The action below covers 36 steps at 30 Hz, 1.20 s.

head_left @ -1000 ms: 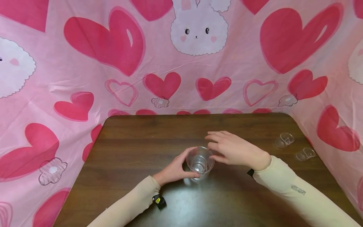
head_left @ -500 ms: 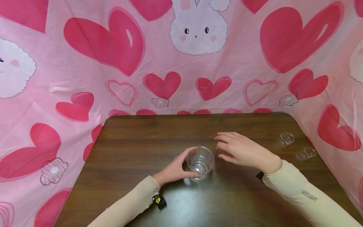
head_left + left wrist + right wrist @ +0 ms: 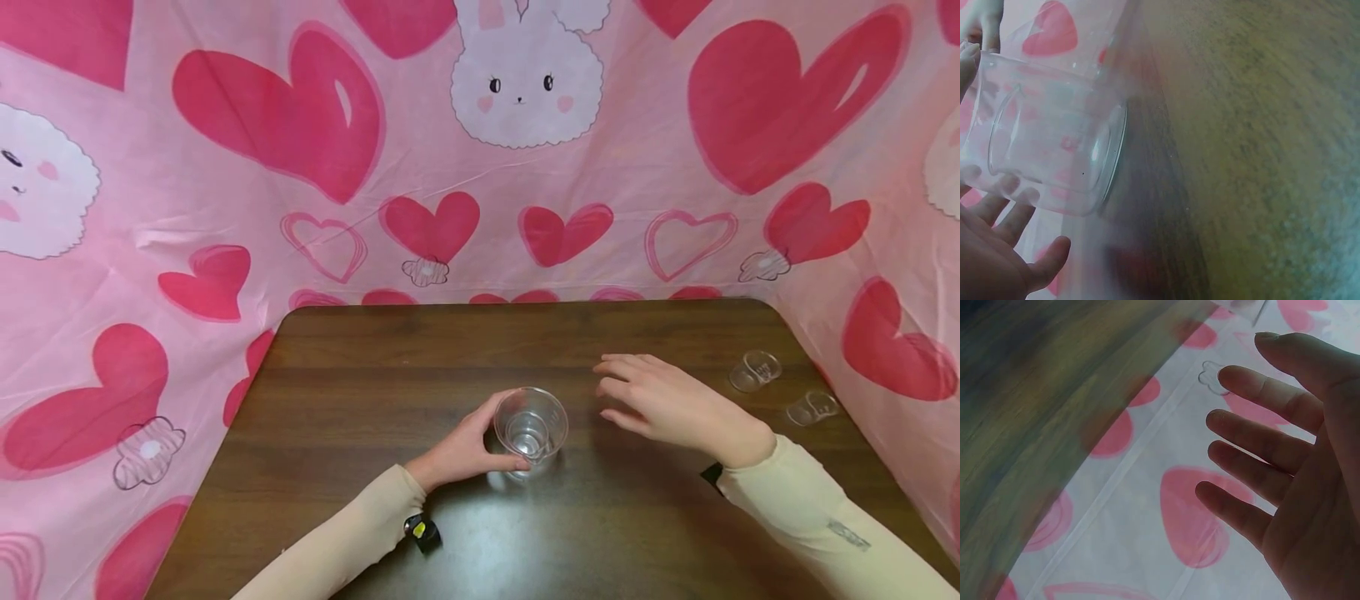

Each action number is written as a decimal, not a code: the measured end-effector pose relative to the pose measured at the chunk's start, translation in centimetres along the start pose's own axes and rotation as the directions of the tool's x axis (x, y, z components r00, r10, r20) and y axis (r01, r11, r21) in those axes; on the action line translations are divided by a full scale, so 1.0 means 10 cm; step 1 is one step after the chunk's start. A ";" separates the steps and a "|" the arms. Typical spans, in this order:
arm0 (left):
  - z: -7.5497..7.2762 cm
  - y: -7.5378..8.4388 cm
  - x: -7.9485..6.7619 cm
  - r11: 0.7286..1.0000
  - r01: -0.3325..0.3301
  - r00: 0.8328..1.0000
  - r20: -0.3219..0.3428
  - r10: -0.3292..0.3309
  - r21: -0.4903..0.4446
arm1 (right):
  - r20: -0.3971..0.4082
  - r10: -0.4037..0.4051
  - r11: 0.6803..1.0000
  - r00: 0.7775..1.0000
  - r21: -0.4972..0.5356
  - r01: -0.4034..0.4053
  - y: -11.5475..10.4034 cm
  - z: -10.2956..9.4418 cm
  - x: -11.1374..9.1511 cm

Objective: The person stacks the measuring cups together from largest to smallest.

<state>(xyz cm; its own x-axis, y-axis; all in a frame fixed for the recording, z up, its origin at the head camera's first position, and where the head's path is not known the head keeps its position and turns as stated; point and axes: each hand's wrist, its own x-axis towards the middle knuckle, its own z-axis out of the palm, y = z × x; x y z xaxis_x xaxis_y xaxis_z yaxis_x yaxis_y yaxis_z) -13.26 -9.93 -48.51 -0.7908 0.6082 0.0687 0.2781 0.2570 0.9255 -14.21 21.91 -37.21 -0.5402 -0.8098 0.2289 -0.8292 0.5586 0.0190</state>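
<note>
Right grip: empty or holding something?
Empty. The right grip is open: the right wrist view shows its fingers spread, nothing between them; the head view shows it away from the clear cup.

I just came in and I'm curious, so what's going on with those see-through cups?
A person is holding a big clear cup at the middle of the brown table with their left hand. Their right hand is beside it, not touching it and holding nothing. Two more cups are over toward the right edge: one small cup and another small cup. Nobody is touching those.
</note>
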 end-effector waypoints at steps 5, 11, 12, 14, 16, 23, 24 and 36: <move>0.01 0.00 0.00 1.000 0.000 1.000 0.000 0.000 -0.004 | -0.012 0.013 1.000 1.000 0.005 -0.013 0.07 0.01 -0.10; 0.01 0.00 0.01 1.000 -0.011 1.000 -0.003 0.011 -0.003 | -0.035 0.026 0.999 0.999 0.019 -0.026 0.19 0.02 -0.24; 0.01 0.00 0.01 1.000 -0.016 1.000 -0.005 0.016 0.000 | -0.037 0.032 0.999 0.999 0.021 -0.031 0.20 0.01 -0.26; 0.01 0.00 0.02 1.000 -0.018 1.000 -0.006 0.018 0.003 | -0.039 0.043 0.999 0.998 0.025 -0.042 0.24 0.01 -0.31; 0.00 0.00 0.02 1.000 -0.015 1.000 -0.005 0.015 0.006 | -0.040 0.051 0.998 0.998 0.027 -0.050 0.27 0.00 -0.36; 0.00 -0.01 0.02 1.000 -0.002 1.000 -0.004 0.002 0.001 | -0.066 0.064 0.998 0.996 0.028 -0.062 0.36 0.01 -0.51; 0.00 -0.01 0.02 1.000 -0.002 1.000 -0.004 0.002 0.002 | -0.063 0.074 0.997 0.995 0.028 -0.072 0.37 0.01 -0.54; 0.00 0.00 0.01 1.000 0.003 1.000 -0.004 -0.003 0.008 | -0.062 0.160 0.987 0.985 0.008 -0.160 0.50 -0.03 -0.80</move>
<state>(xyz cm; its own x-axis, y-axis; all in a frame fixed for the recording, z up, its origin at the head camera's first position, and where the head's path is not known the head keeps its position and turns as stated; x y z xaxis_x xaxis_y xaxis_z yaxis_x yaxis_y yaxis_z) -13.32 -9.91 -48.50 -0.7936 0.6047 0.0671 0.2798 0.2648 0.9228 -14.02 31.20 -38.62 -0.6559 -0.6973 0.2892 -0.7334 0.6793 -0.0256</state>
